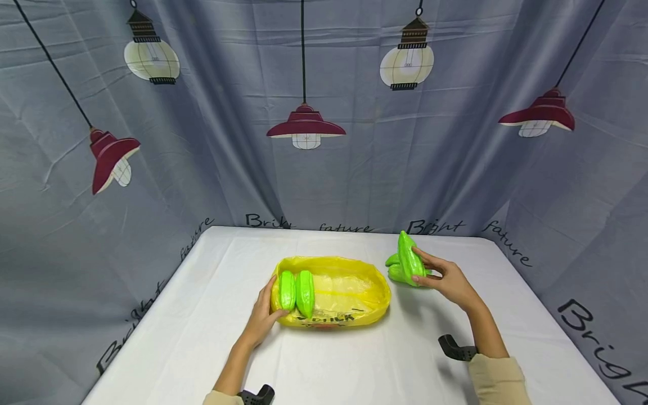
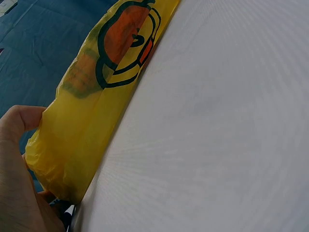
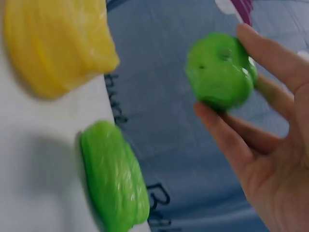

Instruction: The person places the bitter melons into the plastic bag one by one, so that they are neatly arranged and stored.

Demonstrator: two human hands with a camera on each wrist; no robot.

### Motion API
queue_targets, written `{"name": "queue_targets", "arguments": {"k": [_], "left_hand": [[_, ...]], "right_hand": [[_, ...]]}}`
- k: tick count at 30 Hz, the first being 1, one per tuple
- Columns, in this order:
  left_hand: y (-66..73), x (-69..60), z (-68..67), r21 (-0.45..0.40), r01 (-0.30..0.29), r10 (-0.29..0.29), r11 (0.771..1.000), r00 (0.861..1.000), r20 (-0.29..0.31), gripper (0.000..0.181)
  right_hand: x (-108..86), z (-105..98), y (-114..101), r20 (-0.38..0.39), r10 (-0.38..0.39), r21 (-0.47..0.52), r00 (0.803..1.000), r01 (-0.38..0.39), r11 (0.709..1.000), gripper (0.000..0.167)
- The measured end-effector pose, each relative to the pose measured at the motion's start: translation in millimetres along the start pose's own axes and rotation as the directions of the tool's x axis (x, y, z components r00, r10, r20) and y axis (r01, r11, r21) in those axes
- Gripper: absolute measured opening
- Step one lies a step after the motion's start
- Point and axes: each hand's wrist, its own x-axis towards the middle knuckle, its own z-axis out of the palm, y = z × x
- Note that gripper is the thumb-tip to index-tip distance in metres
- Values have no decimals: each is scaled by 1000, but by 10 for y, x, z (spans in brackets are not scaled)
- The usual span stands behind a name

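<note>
A yellow plastic bag (image 1: 381,306) lies opened wide on the white table, its rim folded into an oval. Two bright green ribbed gourds (image 1: 305,293) rest side by side in its left end. My left hand (image 1: 261,315) holds that end, thumb in front and fingers around the outside; the left wrist view shows the bag's printed side (image 2: 82,125). To the right of the bag, my right hand (image 1: 453,284) pinches another green gourd (image 1: 411,259) between thumb and fingers, tilted above the table. Beneath it lie more green gourds (image 1: 397,273), partly hidden; one gourd (image 3: 113,179) shows in the right wrist view.
A white cloth covers the table (image 1: 354,365). Behind and on both sides hangs a grey-blue curtain (image 1: 324,185) printed with lamps and lettering. Black wrist mounts (image 1: 458,349) sit on both forearms.
</note>
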Motion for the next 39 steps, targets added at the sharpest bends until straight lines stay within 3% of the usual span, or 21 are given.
{"name": "queue_targets", "arguments": {"k": [4, 8, 14, 21, 31, 39], "left_hand": [[0, 0, -2, 5, -1, 1, 1000, 1000, -4, 87], [-4, -12, -1, 7, -1, 1, 1000, 1000, -3, 87], [-8, -10, -1, 11, -12, 12, 1000, 1000, -7, 86], [-22, -14, -1, 5, -32, 32, 999, 999, -20, 84], [1, 6, -7, 14, -24, 24, 1000, 1000, -16, 84], [16, 13, 12, 10, -18, 18, 1000, 1000, -8, 85]], "right_hand": [[84, 59, -102, -83, 40, -38, 996, -43, 998, 72], [150, 156, -157, -101, 49, -14, 994, -51, 999, 73], [208, 369, -313, -55, -1, 24, 998, 3, 1000, 70], [355, 647, -345, 27, -49, 60, 998, 48, 997, 68], [417, 1085, -449, 29, -42, 81, 999, 39, 996, 68], [389, 1362, -403, 42, -49, 86, 998, 45, 995, 68]]}}
